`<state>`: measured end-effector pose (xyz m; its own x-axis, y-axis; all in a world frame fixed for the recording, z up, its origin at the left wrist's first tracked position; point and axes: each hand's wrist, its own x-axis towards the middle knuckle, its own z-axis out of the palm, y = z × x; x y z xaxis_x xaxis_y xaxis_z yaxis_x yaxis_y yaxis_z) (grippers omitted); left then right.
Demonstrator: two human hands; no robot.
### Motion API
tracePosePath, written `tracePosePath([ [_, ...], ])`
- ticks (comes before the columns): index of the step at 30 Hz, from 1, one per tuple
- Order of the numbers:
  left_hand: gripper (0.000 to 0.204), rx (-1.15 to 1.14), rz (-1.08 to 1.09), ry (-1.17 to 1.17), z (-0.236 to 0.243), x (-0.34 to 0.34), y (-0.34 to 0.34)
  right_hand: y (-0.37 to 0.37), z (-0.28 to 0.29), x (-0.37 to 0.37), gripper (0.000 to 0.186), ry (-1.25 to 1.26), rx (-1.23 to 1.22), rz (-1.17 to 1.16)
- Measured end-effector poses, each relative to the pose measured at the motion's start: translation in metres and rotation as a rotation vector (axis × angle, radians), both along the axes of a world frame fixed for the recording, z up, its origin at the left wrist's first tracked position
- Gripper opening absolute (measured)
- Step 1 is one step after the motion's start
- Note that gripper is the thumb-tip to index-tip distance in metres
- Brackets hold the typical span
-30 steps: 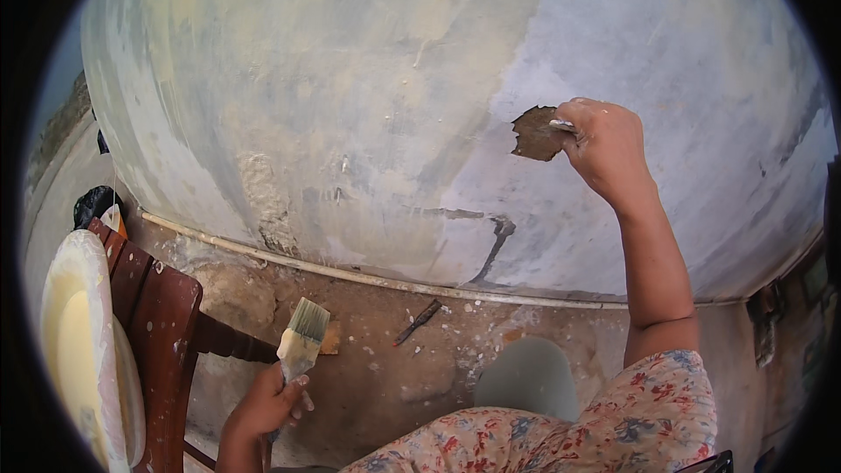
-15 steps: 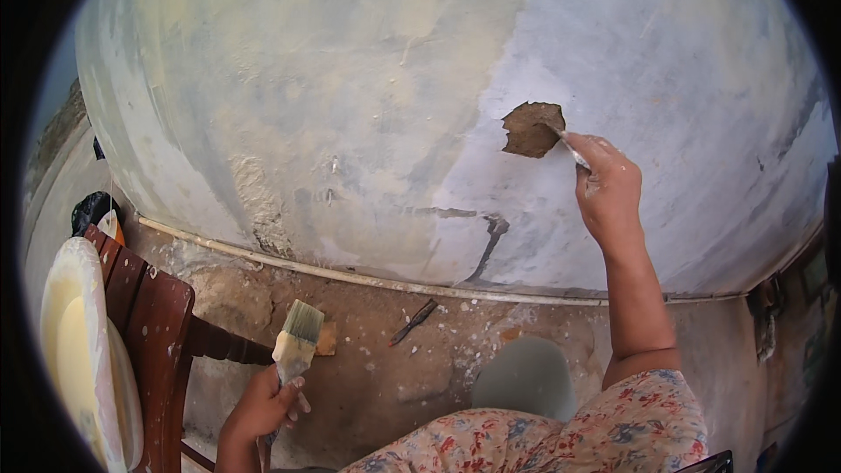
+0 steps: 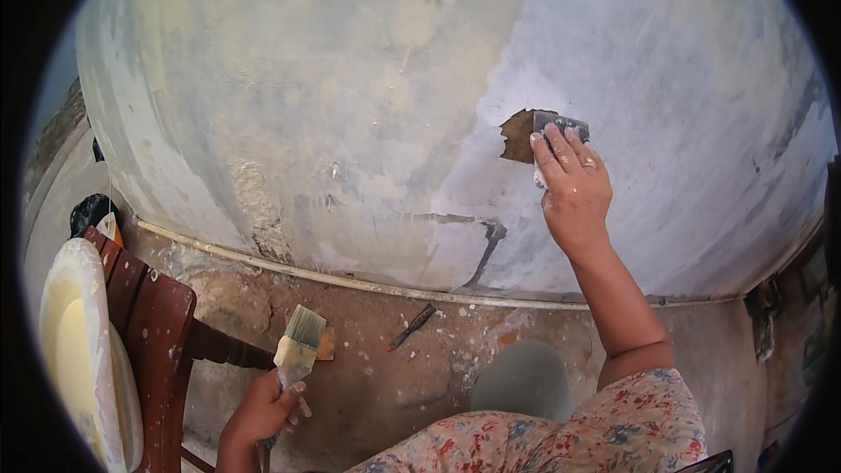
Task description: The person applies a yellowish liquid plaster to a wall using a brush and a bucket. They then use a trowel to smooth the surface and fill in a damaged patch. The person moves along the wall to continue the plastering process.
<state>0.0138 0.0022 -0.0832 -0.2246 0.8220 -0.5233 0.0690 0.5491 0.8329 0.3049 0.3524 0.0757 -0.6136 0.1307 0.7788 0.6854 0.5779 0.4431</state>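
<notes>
My right hand (image 3: 576,193) is raised to the wall (image 3: 350,96), fingers extended over a small dark flat scraper (image 3: 561,121). The scraper lies face-on over the right part of a bare brown patch (image 3: 515,135) with ragged edges, where the pale coating is gone. White specks dot the fingers. Low at the left, my left hand (image 3: 261,407) is closed round the handle of a wide paintbrush (image 3: 299,346). Its bristles point up and are coated cream. The brush is held away from the wall.
A basin (image 3: 103,324) of cream paint (image 3: 63,350) rests by a dark wooden chair (image 3: 160,320) at the left. A pipe (image 3: 350,280) runs along the wall's foot. On the spattered floor lie a slim dark tool (image 3: 411,328) and a grey-green rounded thing (image 3: 523,377).
My right hand has shifted left and turned its back toward me. The scraper, edge-on before, now faces flat and covers part of the brown patch. My left hand and paintbrush have barely moved.
</notes>
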Motion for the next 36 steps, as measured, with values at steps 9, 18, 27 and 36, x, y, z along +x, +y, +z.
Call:
tracePosePath([
  [9,0.027,-0.013,0.04,0.015,0.0,0.002,-0.009,-0.019,-0.004,-0.008,0.049,0.063,-0.068,0.074],
  [18,0.027,-0.001,0.039,0.024,0.007,0.001,-0.005,-0.02,0.014,-0.003,0.039,0.084,-0.152,0.109],
  [27,0.028,0.02,0.027,0.004,0.003,0.002,0.0,-0.008,0.062,-0.009,0.033,0.009,-0.359,-0.062],
  [36,0.028,0.001,0.03,0.006,0.005,0.005,0.001,-0.009,0.005,-0.023,0.036,-0.052,-0.042,0.033],
])
